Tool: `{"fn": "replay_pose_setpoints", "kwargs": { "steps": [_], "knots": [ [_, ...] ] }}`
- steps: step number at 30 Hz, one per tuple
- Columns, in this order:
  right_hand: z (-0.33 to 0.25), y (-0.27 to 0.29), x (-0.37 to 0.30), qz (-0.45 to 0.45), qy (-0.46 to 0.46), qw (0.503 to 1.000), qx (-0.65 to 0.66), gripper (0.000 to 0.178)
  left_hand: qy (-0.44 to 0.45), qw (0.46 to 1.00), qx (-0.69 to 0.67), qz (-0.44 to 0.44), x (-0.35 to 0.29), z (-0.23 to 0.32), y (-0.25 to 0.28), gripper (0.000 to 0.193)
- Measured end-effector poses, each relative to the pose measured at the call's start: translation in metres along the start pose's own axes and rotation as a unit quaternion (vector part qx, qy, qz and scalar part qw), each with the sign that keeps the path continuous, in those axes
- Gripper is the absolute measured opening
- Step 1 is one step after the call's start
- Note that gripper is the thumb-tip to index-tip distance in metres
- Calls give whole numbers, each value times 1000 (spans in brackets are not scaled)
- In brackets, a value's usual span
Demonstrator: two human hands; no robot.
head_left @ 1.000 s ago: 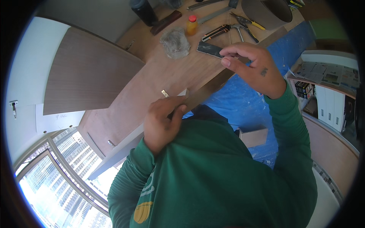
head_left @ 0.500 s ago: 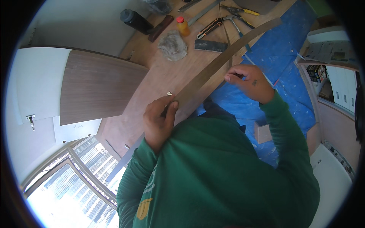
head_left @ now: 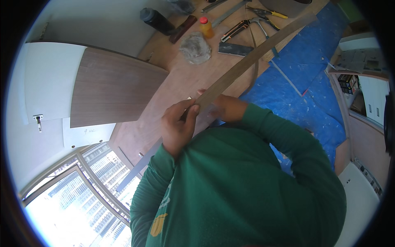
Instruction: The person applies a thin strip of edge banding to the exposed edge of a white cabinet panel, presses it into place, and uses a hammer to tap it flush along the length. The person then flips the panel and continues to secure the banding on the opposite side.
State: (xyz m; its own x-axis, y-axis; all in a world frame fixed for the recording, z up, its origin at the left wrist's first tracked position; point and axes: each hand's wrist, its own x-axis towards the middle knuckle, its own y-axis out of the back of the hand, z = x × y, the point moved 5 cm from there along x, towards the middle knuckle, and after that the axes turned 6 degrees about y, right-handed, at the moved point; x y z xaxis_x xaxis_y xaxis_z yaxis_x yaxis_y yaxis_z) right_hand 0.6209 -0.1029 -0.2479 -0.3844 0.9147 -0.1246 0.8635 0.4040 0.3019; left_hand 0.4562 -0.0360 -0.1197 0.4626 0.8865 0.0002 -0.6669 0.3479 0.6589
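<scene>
A long brown wood-grain strip (head_left: pixel 255 55) runs slantwise from my left hand up to the far right, above the worktop. My left hand (head_left: pixel 177 125) is closed on its near end, thumb on top. Close beside it, my right hand (head_left: pixel 229 108) reaches in from the right, beneath the strip. The strip covers part of its fingers and motion smears the rest, so their grip cannot be made out. A fingertip shows on the strip's far side. A small pale metallic piece shows just beyond my left hand.
On the wooden worktop (head_left: pixel 144 105) lie a utility knife (head_left: pixel 235 31), hammer (head_left: pixel 263 31), pliers (head_left: pixel 269 13), a dark block (head_left: pixel 235 49), a crumpled clear plastic bag (head_left: pixel 195 48), a red-capped bottle (head_left: pixel 206 28) and a dark bottle (head_left: pixel 157 21). A wood-grain panel (head_left: pixel 115 88) stands left; blue sheeting (head_left: pixel 304 76) covers the floor right.
My right hand has moved left and in under the strip, next to my left hand. My left hand keeps hold of the strip. The whole view has shifted slightly.
</scene>
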Motion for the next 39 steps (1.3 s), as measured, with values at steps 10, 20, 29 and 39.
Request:
{"fn": "replay_pose_setpoints", "kwargs": {
  "steps": [10, 20, 29, 39],
  "knots": [
    [-12, -13, -12, 123, 101, 986, 39, 73, 8, 1000, -8, 3, 2, 3, -1, 18],
    [5, -6, 27, 117, 24, 992, -51, 46, -35, 999, -4, -5, 2, 6, 1, 18],
    [-2, 8, 30, 87, 41, 993, -61, 39, -7, 989, 143, -25, -1, 0, 14, 39],
    [-2, 14, 29, 54, 30, 997, -49, 41, 74, 951, 299, 8, -91, -85, 106, 53]
  ]
}}
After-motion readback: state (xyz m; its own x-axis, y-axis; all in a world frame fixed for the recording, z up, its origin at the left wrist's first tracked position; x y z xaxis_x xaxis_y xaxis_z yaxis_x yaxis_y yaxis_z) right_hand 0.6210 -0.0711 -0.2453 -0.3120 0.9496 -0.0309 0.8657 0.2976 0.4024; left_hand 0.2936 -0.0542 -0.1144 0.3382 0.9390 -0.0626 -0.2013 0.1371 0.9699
